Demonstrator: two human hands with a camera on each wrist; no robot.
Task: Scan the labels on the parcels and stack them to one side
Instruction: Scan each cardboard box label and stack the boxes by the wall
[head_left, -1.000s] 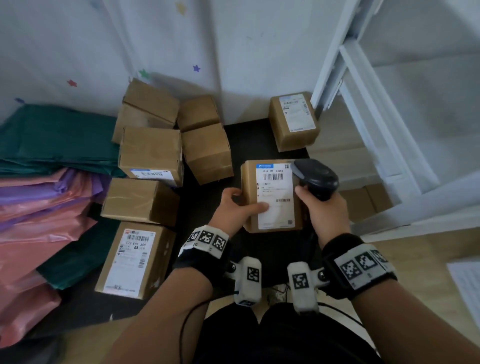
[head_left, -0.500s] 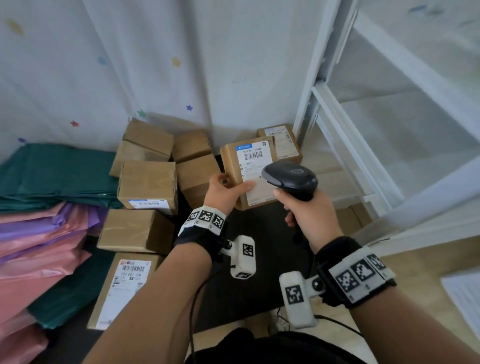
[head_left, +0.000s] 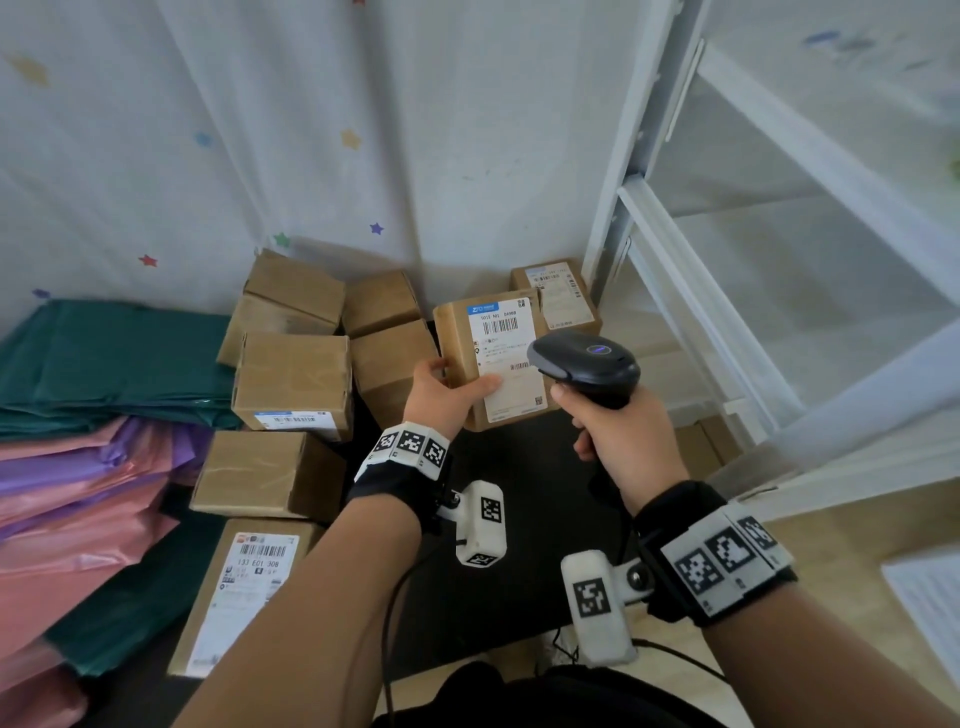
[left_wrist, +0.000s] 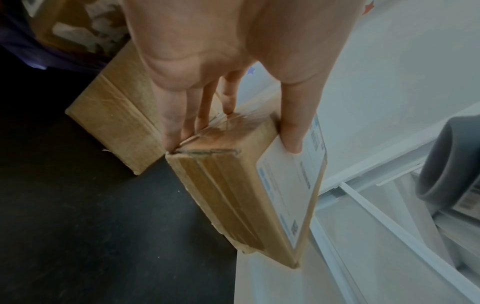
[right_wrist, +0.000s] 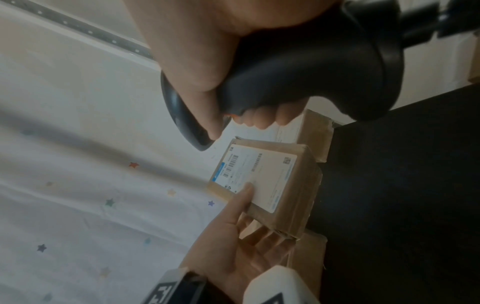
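My left hand (head_left: 441, 395) grips one parcel (head_left: 493, 358) in the air, label up; my right hand (head_left: 618, 436) clasps the scanner (head_left: 584, 364) over it. One box (head_left: 558, 299) sits behind at the right, and the boxes on the left (head_left: 291, 384) look unscanned, so most is probably left.

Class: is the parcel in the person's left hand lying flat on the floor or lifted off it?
Lifted: the left hand holds the parcel above the black mat.

Makeshift parcel-sorting corner, cardboard parcels (head_left: 291, 384) on floor, poly mailers (head_left: 88, 467), star-print curtain (head_left: 260, 130), white shelving (head_left: 727, 260)
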